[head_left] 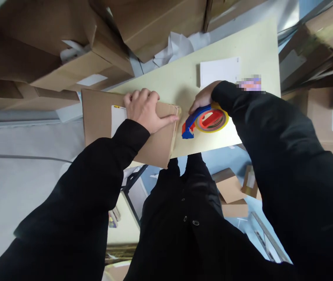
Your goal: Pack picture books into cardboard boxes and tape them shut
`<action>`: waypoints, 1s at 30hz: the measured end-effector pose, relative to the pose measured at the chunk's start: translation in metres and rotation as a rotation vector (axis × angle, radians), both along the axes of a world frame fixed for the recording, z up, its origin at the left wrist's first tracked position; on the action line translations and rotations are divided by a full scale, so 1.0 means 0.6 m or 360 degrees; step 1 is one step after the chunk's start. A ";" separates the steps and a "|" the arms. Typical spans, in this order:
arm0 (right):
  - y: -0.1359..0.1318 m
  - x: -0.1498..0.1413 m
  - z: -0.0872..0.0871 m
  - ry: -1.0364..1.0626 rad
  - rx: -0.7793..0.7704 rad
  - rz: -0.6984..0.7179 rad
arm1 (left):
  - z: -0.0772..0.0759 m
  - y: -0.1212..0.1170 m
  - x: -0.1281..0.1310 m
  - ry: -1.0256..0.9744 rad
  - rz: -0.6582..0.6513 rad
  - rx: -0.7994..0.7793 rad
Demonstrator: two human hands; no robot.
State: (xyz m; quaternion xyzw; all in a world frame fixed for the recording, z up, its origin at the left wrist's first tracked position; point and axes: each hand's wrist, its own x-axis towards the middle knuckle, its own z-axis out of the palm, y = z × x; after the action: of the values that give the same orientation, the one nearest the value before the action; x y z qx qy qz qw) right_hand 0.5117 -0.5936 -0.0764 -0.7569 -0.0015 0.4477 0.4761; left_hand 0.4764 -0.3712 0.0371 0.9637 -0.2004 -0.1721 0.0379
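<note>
A flat brown cardboard box (154,150) with a white label (117,118) lies on the table. My left hand (143,111) holds it from above, fingers bent over its far edge and thumb stretched toward its right end. My right hand (203,97) is closed on a blue and red tape dispenser (190,123) carrying a roll of yellowish tape (227,120). The dispenser's head is just right of the box's right end, with a small gap between them. My right sleeve and the dispenser hide part of that hand's fingers.
On the pale table (260,50) lie a stack of white labels (219,71) and a pixelated purple item (250,83). Large cardboard boxes (160,19) and crumpled white paper (178,47) line the far side. More boxes (230,186) stand on the floor below.
</note>
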 end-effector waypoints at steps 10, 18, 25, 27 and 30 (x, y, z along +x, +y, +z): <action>-0.103 -0.191 0.158 -0.0402 -0.0190 -0.0446 | 0.035 0.047 0.015 -0.0042 0.0054 -0.0245; 0.013 -0.311 0.116 -0.0574 -0.1074 -0.0322 | 0.044 0.201 -0.012 0.0006 0.0767 0.0022; 0.047 -0.307 0.080 -0.0741 -0.1226 -0.0176 | 0.045 0.235 -0.059 0.0005 0.1036 0.0011; 0.044 -0.306 0.095 -0.0908 -0.1176 -0.0239 | 0.044 0.262 -0.073 -0.0030 0.1069 -0.0088; 0.044 -0.299 0.127 -0.1057 -0.0947 -0.0256 | 0.033 0.319 -0.099 -0.0010 0.1133 -0.0253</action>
State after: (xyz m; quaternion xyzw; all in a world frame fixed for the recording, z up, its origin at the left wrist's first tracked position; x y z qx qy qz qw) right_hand 0.3325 -0.5674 -0.0005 -0.9611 0.0335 0.1232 0.2449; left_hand 0.4172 -0.1799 0.0571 0.9677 0.1346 -0.1292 0.1696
